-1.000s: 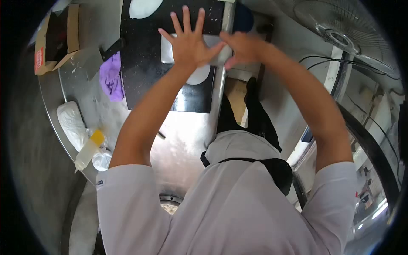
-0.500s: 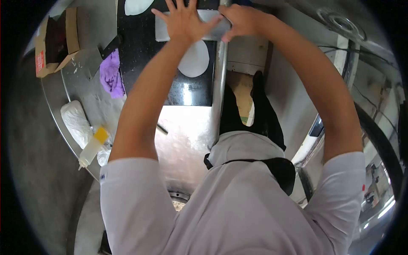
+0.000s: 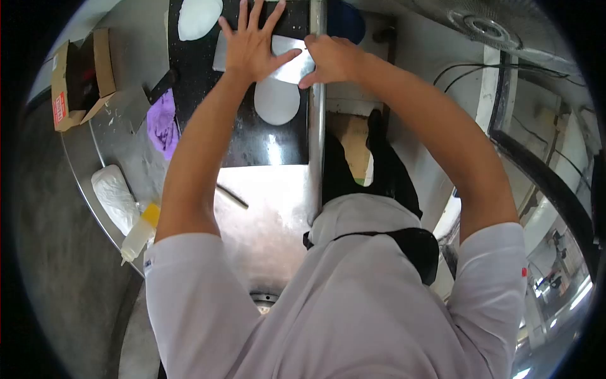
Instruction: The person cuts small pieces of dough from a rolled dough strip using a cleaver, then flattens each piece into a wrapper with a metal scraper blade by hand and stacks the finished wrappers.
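Observation:
My left hand (image 3: pixel 251 54) lies spread, palm down, on a flat metal plate (image 3: pixel 288 58) with a shiny surface. At the plate's right end, my right hand (image 3: pixel 325 60) has its fingers closed on the edge, beside the metal rim of the counter. The plate rests over a black board (image 3: pixel 246 142); whatever is beneath the plate is hidden. Just below it on the board sits a flat white round piece (image 3: pixel 277 101). Another white piece (image 3: pixel 199 18) is at the board's top left.
A purple cloth (image 3: pixel 163 124) and a dark-handled blade (image 3: pixel 161 86) lie left of the board. An open cardboard box (image 3: pixel 82 80), a white plastic bag (image 3: pixel 115 197) and a yellow-capped bottle (image 3: pixel 140 235) are farther left. A thin dark rod (image 3: pixel 232 196) lies below the board.
Both hands have shifted with the plate relative to the board, and the view has moved too. The white round piece below the plate is more exposed than a second ago.

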`<state>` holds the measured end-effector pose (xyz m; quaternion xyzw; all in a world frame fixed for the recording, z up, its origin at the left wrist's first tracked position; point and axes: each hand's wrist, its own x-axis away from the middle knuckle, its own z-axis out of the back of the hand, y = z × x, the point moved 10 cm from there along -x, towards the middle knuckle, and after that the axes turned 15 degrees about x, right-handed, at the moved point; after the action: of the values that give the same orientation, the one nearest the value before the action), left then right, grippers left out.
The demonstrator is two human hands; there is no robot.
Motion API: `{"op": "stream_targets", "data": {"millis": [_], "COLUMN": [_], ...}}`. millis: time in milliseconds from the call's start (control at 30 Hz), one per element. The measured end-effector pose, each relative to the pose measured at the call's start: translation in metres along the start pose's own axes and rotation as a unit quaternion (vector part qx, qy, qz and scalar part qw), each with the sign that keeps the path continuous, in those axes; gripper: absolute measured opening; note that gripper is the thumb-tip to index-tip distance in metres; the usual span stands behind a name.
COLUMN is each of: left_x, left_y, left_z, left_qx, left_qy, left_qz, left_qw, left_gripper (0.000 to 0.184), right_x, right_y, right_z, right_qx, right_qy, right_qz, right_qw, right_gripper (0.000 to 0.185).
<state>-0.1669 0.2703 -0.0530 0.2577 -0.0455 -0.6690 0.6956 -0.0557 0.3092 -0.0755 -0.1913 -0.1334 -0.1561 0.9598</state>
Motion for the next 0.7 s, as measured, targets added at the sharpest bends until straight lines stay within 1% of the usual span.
{"op": "stream_targets", "data": {"millis": [33, 67, 100, 167, 200, 233, 267, 300, 367, 400, 433, 467, 500, 533, 567, 600, 633, 667, 700], "left_x": [0.000, 0.011, 0.022, 0.016, 0.004, -0.001, -0.006, -0.016, -0.036, -0.038, -0.027, -0.009, 0.009, 0.032, 0.054, 0.071, 0.084, 0.086, 0.082], "left_y": [0.000, 0.001, 0.017, 0.015, 0.014, 0.013, 0.002, 0.007, -0.005, -0.012, -0.018, -0.013, -0.004, 0.029, 0.043, 0.056, 0.065, 0.072, 0.073], "left_z": [-0.004, -0.012, -0.007, -0.015, -0.007, 0.000, -0.003, 0.010, 0.028, 0.033, 0.036, 0.034, 0.034, 0.040, 0.026, 0.018, 0.009, 0.008, 0.007], "left_qx": [0.005, 0.017, -0.015, -0.036, -0.045, -0.052, -0.087, -0.107, -0.091, -0.125, -0.122, -0.052, 0.016, 0.067, 0.074, 0.062, 0.052, 0.050, 0.028], "left_qy": [-0.015, -0.027, -0.045, -0.141, -0.095, -0.056, -0.070, -0.013, -0.008, 0.007, 0.008, -0.028, -0.059, -0.068, -0.148, -0.210, -0.273, -0.274, -0.262], "left_qz": [-0.016, -0.022, -0.009, 0.052, 0.034, 0.017, 0.028, -0.007, 0.048, 0.078, 0.076, 0.016, -0.042, -0.144, -0.151, -0.146, -0.142, -0.141, -0.123], "left_qw": [1.000, 0.999, 0.999, 0.988, 0.994, 0.997, 0.993, 0.994, 0.995, 0.989, 0.990, 0.998, 0.997, 0.985, 0.975, 0.965, 0.950, 0.950, 0.957], "left_gripper": [0.104, 0.107, 0.100, 0.112, 0.112, 0.111, 0.112, 0.114, 0.113, 0.113, 0.113, 0.100, 0.087, 0.081, 0.076, 0.074, 0.073, 0.073, 0.068], "right_x": [0.001, 0.008, 0.019, 0.025, 0.016, 0.006, 0.004, -0.006, -0.030, -0.037, -0.039, -0.033, -0.023, -0.009, 0.004, 0.014, 0.029, 0.044, 0.063], "right_y": [0.000, -0.005, -0.008, -0.008, -0.001, 0.003, 0.003, 0.008, 0.028, 0.034, 0.047, 0.054, 0.050, 0.049, 0.047, 0.040, 0.027, 0.014, -0.001], "right_z": [-0.005, -0.020, -0.027, -0.029, -0.030, -0.020, -0.008, 0.002, 0.014, 0.029, 0.040, 0.040, 0.035, 0.017, -0.002, -0.031, -0.058, -0.060, -0.059], "right_qx": [-0.010, -0.041, -0.044, -0.045, -0.041, -0.048, -0.061, -0.037, 0.006, 0.014, -0.043, -0.104, -0.106, -0.167, -0.227, -0.194, -0.156, -0.237, -0.273], "right_qy": [0.005, -0.024, -0.045, -0.008, -0.010, 0.035, 0.080, 0.038, 0.095, 0.103, 0.110, 0.111, 0.109, 0.062, 0.013, 0.110, 0.205, 0.080, 0.017], "right_qz": [-0.011, 0.014, 0.007, -0.014, -0.009, 0.010, 0.021, 0.003, -0.031, -0.034, -0.088, -0.141, -0.141, -0.145, -0.146, -0.027, 0.089, -0.009, -0.056], "right_qw": [1.000, 0.999, 0.998, 0.999, 0.999, 0.998, 0.995, 0.999, 0.995, 0.994, 0.989, 0.978, 0.978, 0.973, 0.963, 0.975, 0.962, 0.968, 0.960], "right_gripper": [0.083, 0.083, 0.085, 0.085, 0.085, 0.084, 0.084, 0.076, 0.063, 0.063, 0.053, 0.046, 0.046, 0.050, 0.055, 0.055, 0.055, 0.055, 0.055]}}
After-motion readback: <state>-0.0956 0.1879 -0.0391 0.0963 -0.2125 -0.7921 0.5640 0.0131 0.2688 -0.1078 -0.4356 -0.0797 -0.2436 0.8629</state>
